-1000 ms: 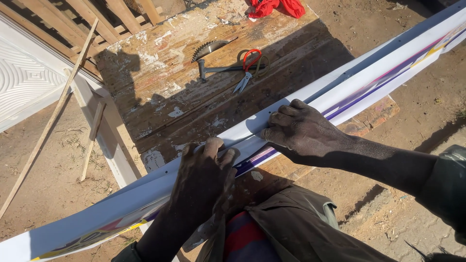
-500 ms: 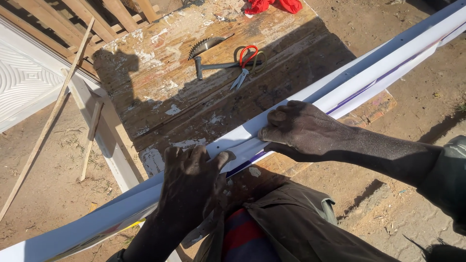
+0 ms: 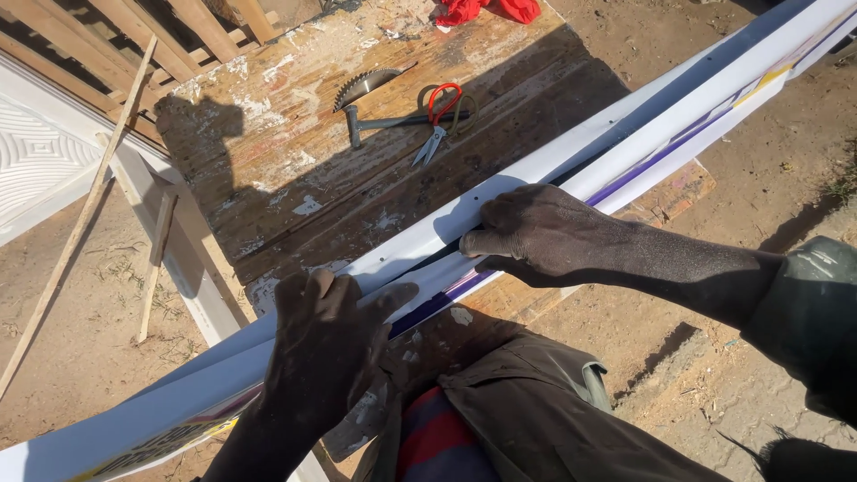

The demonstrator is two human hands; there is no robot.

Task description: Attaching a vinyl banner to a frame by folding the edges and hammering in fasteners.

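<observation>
- Looking down from the head camera: both hands on a long white strip (image 3: 625, 147) laid slantwise across a paint-flecked bench (image 3: 295, 178).
- Left hand (image 3: 326, 344) spread flat over the strip's near stretch, thumb out along its top, pressing rather than gripping.
- Right hand (image 3: 536, 236) curled over the strip further up, fingertips tucked into the dark groove along its fold.
- Far end jutting well beyond the bench corner, near end running out of frame at lower left, so little of the length actually borne by wood.
- Likely risk: thin strip kinking or springing off if one hand pressed harder than the other.
- Also possible: fingertips nicked by the folded edge, being set right in the groove.
- Saw blade (image 3: 366, 85), hammer (image 3: 393, 122) and red scissors (image 3: 437, 120) lying apart from the strip, within reach of a sliding end.
</observation>
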